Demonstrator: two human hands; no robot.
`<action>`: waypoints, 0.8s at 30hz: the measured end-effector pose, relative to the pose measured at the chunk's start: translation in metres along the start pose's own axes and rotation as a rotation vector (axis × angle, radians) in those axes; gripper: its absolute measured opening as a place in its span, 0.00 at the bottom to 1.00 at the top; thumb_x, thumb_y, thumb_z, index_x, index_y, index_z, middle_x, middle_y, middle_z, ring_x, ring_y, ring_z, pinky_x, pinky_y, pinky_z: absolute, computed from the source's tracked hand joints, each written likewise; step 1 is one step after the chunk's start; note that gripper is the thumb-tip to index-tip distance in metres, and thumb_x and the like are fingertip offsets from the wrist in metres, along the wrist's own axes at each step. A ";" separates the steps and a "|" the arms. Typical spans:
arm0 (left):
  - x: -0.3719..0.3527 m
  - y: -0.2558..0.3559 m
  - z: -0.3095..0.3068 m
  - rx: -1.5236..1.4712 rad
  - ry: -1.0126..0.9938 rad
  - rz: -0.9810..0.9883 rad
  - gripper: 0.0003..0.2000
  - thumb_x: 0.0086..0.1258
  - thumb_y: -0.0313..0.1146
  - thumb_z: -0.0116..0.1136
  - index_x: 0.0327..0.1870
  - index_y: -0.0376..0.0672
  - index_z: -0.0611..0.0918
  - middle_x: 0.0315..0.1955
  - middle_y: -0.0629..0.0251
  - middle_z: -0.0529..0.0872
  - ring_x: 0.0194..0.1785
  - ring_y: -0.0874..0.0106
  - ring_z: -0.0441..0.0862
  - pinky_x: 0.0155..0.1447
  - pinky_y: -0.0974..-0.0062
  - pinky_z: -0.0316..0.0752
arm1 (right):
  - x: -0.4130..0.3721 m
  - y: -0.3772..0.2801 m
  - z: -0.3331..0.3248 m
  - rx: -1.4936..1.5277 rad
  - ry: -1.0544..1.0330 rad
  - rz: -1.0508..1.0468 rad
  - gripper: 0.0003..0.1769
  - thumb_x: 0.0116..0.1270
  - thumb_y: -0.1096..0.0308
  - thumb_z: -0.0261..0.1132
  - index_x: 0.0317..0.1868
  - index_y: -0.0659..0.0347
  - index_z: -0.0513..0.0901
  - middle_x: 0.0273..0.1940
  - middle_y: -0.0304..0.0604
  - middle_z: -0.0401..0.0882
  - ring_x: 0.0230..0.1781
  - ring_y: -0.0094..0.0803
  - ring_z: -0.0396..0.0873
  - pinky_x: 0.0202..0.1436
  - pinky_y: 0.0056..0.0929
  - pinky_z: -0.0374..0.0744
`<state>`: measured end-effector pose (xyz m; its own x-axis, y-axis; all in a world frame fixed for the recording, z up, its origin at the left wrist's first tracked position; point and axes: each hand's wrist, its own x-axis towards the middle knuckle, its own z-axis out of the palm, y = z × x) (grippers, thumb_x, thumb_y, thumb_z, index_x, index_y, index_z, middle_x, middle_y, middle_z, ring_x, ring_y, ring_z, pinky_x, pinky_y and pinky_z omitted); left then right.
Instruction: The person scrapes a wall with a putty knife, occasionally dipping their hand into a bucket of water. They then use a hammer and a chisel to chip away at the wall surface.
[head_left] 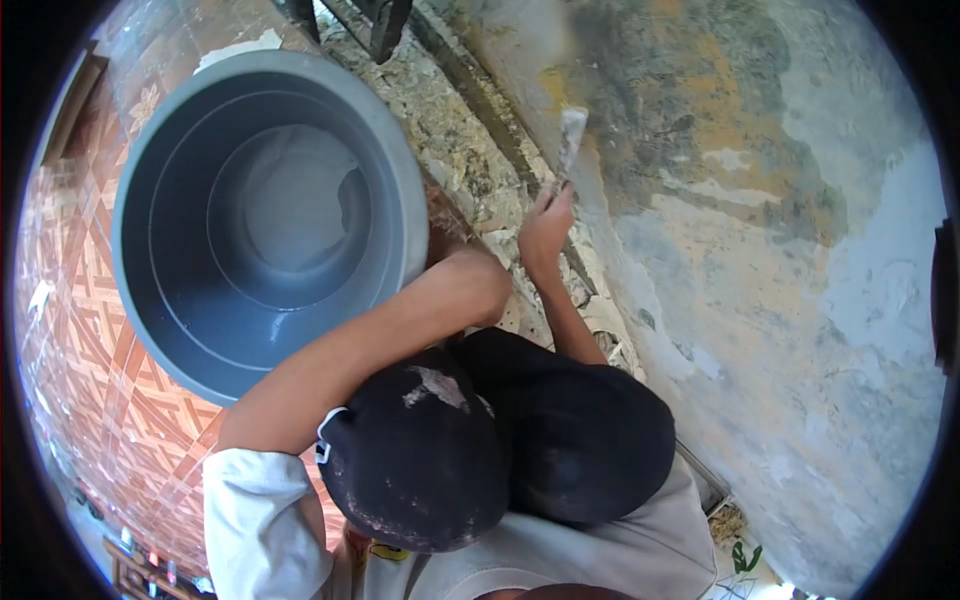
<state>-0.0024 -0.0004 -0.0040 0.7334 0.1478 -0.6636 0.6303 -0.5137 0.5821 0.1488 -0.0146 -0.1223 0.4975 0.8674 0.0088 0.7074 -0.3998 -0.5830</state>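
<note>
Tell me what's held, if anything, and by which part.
The right hand grips a whitish scraper-like tool by its narrow end; the left hand is hidden, its hold unclear.

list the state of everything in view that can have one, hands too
right hand: closed around the hand tool
left hand: out of sight
hand tool: held, end whitish; contact with wall unclear
tub: open, no lid; bottom looks wet or stained, cannot tell which
wall: patchy, stained, unevenly coated
strip along wall: rough, broken
trousers: pale smear on left knee
tiled floor: pale streaks
</note>
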 end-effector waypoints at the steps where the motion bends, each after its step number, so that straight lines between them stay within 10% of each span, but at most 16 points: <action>1: 0.000 -0.002 0.000 -0.009 -0.004 0.005 0.15 0.55 0.28 0.56 0.43 0.39 0.86 0.44 0.53 0.86 0.49 0.57 0.84 0.49 0.60 0.80 | 0.005 0.001 0.001 0.014 -0.012 -0.041 0.15 0.76 0.64 0.50 0.49 0.69 0.70 0.25 0.61 0.76 0.24 0.57 0.74 0.29 0.48 0.69; 24: 0.003 0.000 0.006 -0.021 0.028 0.031 0.14 0.53 0.26 0.56 0.40 0.37 0.86 0.39 0.51 0.87 0.45 0.56 0.85 0.46 0.60 0.80 | 0.003 0.004 0.015 0.077 -0.030 0.068 0.16 0.75 0.64 0.51 0.47 0.72 0.71 0.22 0.57 0.72 0.21 0.49 0.71 0.30 0.47 0.67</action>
<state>-0.0018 -0.0048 -0.0089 0.7594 0.1555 -0.6318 0.6120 -0.5004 0.6124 0.1451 -0.0094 -0.1369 0.5264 0.8484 -0.0567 0.6314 -0.4347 -0.6421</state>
